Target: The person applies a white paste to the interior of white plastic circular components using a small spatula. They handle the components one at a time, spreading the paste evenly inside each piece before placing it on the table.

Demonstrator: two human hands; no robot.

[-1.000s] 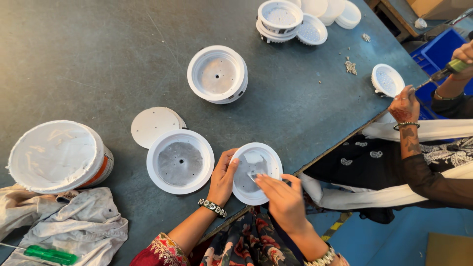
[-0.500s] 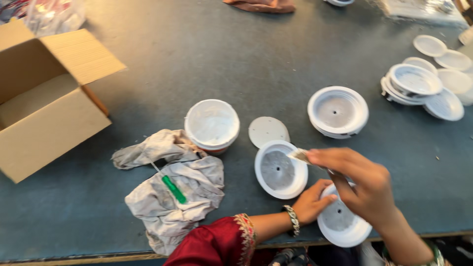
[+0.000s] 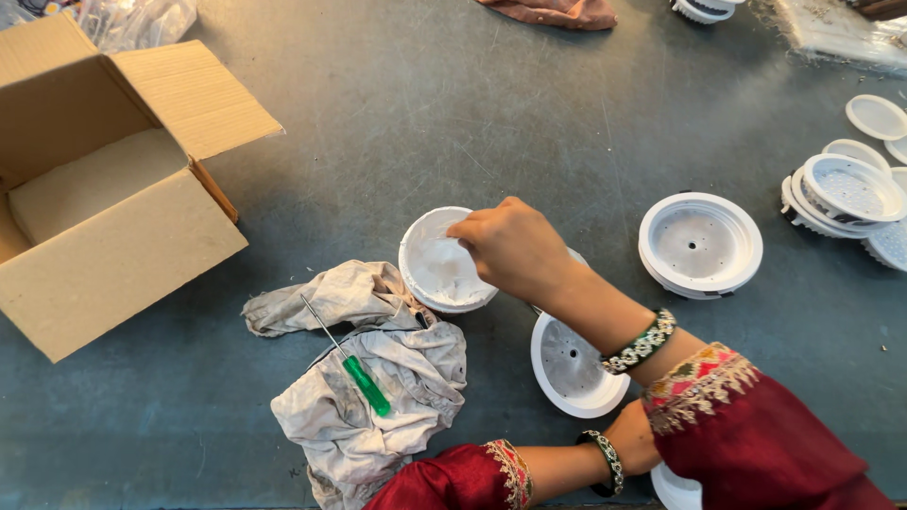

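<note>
Right hand (image 3: 515, 247) reaches across to the white paste tub (image 3: 442, 261), fingers bunched and dipped into the white paste at the tub's right rim; whether anything is pinched between them cannot be told. Left hand (image 3: 635, 436) sits at the near edge of the table, mostly hidden under the right sleeve; its grip cannot be told. It lies just beside a white round lamp housing (image 3: 573, 364), which rests open side up, near the tub and under the right forearm. A crumpled grey rag (image 3: 373, 397) lies left of that housing, touching the tub's near-left side, with a green-handled screwdriver (image 3: 351, 363) lying on it. A second white housing (image 3: 700, 244) stands to the right, apart from the others. A stack of white housings and lids (image 3: 846, 196) crowds the right edge. An open cardboard box (image 3: 109, 189) occupies the left side. The grey table (image 3: 453, 113) shows open surface across its far middle.
</note>
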